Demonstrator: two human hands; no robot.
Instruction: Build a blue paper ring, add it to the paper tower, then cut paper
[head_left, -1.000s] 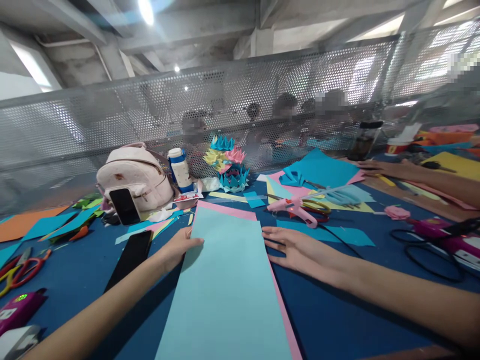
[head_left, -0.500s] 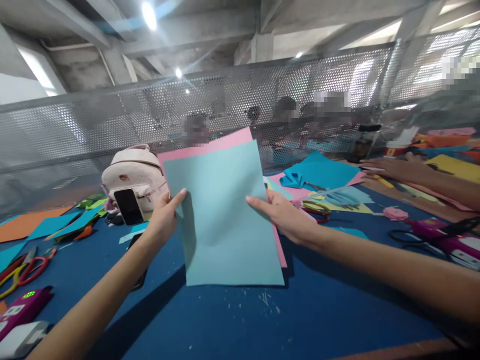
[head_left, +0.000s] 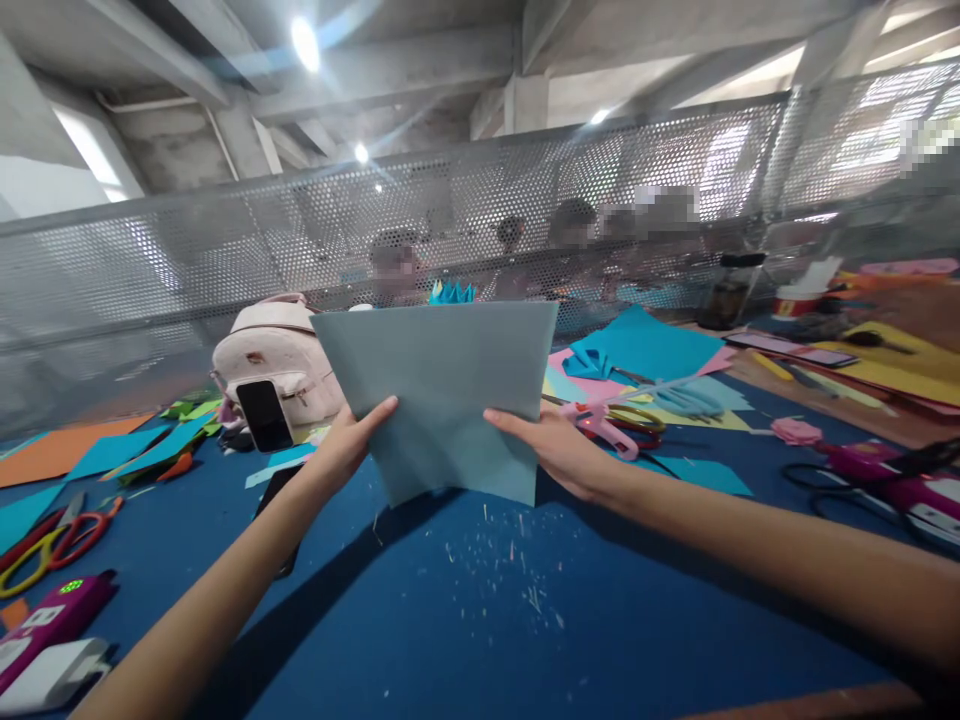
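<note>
Light blue paper (head_left: 442,380) stands nearly upright above the blue table, slightly curved along its lower edge. On its left side, my left hand (head_left: 349,440) grips it, thumb on the near face and fingers hidden behind. My right hand (head_left: 566,440) pinches the right side in the same way. The pink paper seen earlier is hidden from view. Just right of my right hand lies a pink glue gun (head_left: 606,428), beside scissors (head_left: 637,420). A dark phone (head_left: 281,495) lies flat near my left forearm. Tips of a blue paper flower (head_left: 452,292) show over the sheet's top edge.
A pale backpack (head_left: 277,350) with a phone (head_left: 264,415) leaning on it stands back left. Scissors (head_left: 64,540) and a purple device (head_left: 56,620) lie left. Coloured paper (head_left: 645,340), a jar (head_left: 729,290) and another purple device (head_left: 892,485) are right. Paper scraps dot the table (head_left: 450,640).
Both hands have lifted the paper off the table and stood it up; the pink layer has gone out of sight. A co-worker's hand at the right has withdrawn, showing a phone there.
</note>
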